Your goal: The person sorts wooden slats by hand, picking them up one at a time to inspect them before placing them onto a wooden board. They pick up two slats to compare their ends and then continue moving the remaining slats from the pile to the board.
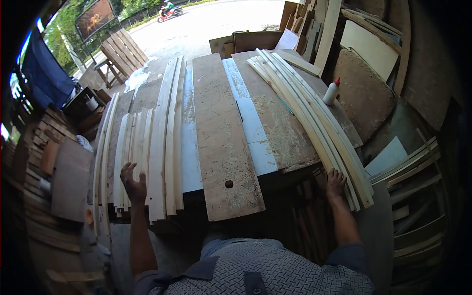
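Observation:
My left hand [133, 183] is raised with fingers apart and curved, holding nothing. It is over the near end of a group of short pale wooden strips [132, 142]. Just right of these, longer wooden strips [167, 132] lie side by side. My right hand [337, 184] rests with its fingers laid on the near left edge of a bundle of long wooden strips [314, 113]. That bundle runs away from me along the right side of the worktable. Between my hands lies a wide worn board [223, 128] with a dark hole near its front end.
White panels [189, 147] show between the boards. A white glue bottle with a red tip [332, 92] stands right of the long bundle. Two thin strips [102, 162] lie at the far left. Plywood sheets [366, 83] lean at right. Outside, a person rides a motorcycle [169, 13].

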`<state>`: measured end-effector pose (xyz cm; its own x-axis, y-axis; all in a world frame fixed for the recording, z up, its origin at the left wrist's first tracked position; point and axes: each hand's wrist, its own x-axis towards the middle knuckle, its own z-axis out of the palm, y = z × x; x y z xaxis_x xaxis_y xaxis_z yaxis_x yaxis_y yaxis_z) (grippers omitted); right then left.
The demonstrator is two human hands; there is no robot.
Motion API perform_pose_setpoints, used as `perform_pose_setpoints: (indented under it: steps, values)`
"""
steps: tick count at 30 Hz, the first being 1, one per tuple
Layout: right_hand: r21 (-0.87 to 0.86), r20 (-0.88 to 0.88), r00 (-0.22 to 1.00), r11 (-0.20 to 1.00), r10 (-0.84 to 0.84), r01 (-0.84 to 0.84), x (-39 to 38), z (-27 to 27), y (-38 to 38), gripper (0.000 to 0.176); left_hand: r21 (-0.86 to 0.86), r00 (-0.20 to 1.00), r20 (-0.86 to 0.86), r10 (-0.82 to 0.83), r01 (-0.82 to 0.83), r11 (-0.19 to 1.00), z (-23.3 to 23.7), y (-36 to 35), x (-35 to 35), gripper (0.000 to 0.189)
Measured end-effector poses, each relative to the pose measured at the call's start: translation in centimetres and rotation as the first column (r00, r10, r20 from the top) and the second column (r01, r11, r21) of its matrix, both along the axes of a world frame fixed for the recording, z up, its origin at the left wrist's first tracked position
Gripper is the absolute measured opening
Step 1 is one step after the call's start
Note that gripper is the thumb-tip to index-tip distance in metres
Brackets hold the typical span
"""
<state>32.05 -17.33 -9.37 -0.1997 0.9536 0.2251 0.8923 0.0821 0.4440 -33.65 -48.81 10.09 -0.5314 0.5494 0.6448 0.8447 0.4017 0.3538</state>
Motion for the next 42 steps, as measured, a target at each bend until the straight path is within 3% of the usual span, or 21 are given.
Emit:
perform_pose_setpoints:
  steps: [2,4,5,7,8,10,11,14,15,20,21,23,28,35,42]
  values:
    - [-0.012,0.002,1.000,1.000,0.018,-0.018,0.0,1.5,0.0,0.053,0.040,0.995,0.052,-0.083,0.081,0.996,0.8,2.7,2.4,0.035]
    - [-0.046,-0.185,0.980,0.995,0.075,-0.084,-1.2,4.7,-1.5,0.047,0.049,0.981,0.112,-0.161,0.157,0.986,1.4,5.4,4.7,0.034]
    - [-0.041,-0.176,0.981,0.995,0.079,-0.087,-1.9,5.6,-1.9,0.047,0.060,0.972,0.100,-0.215,0.210,0.976,1.1,6.6,5.4,0.034]
    - [-0.386,-0.491,0.839,0.922,-0.235,0.032,-2.7,6.7,-2.8,0.040,0.070,0.940,0.144,-0.308,0.301,0.951,0.9,9.1,8.1,0.033]
    - [-0.382,-0.482,0.846,0.924,-0.227,0.030,-2.6,6.5,-2.8,0.040,0.079,0.917,0.175,-0.359,0.351,0.933,0.9,10.3,9.6,0.034]
    - [-0.376,-0.665,0.711,0.925,-0.228,-0.055,-2.7,5.7,-3.0,0.038,0.098,0.856,0.243,-0.457,0.447,0.889,0.0,12.4,12.4,0.034]
    - [-0.379,-0.657,0.720,0.923,-0.223,-0.059,-2.7,5.7,-3.5,0.038,0.087,0.823,0.266,-0.503,0.499,0.862,-0.3,13.3,13.7,0.034]
    - [-0.516,-0.842,0.320,0.823,-0.435,-0.238,-4.7,9.2,-6.5,0.032,0.080,0.709,0.311,-0.633,0.645,0.760,-1.7,15.6,17.3,0.033]
    - [-0.573,-0.819,0.162,0.772,-0.550,-0.276,-6.0,11.5,-8.5,0.034,0.066,0.674,0.316,-0.668,0.686,0.724,-2.6,16.4,18.2,0.033]
    - [-0.565,-0.707,-0.064,0.616,-0.705,-0.549,-7.4,12.0,-14.1,0.037,-0.004,0.523,0.346,-0.779,0.831,0.556,-5.8,20.1,22.3,0.037]
    - [-0.576,-0.702,-0.047,0.604,-0.711,-0.551,-7.9,11.9,-14.9,0.037,-0.035,0.508,0.373,-0.777,0.844,0.535,-6.7,21.0,23.0,0.039]
    - [-0.575,-0.602,-0.169,0.571,-0.780,-0.585,-9.0,11.8,-16.1,0.031,-0.060,0.495,0.408,-0.767,0.853,0.519,-7.6,22.4,24.2,0.041]
    - [-0.589,-0.606,-0.129,0.552,-0.785,-0.590,-11.6,11.6,-17.1,0.030,-0.174,0.498,0.449,-0.742,0.863,0.474,-9.4,25.0,26.2,0.052]
    - [-0.611,-0.664,-0.046,0.577,-0.746,-0.543,-14.7,11.5,-16.7,0.025,-0.338,0.610,0.454,-0.650,0.792,0.508,-11.4,28.0,25.4,0.068]
    - [-0.635,-0.719,0.093,0.598,-0.689,-0.489,-16.6,11.2,-17.1,0.030,-0.393,0.695,0.483,-0.532,0.715,0.578,-11.6,31.0,23.6,0.080]
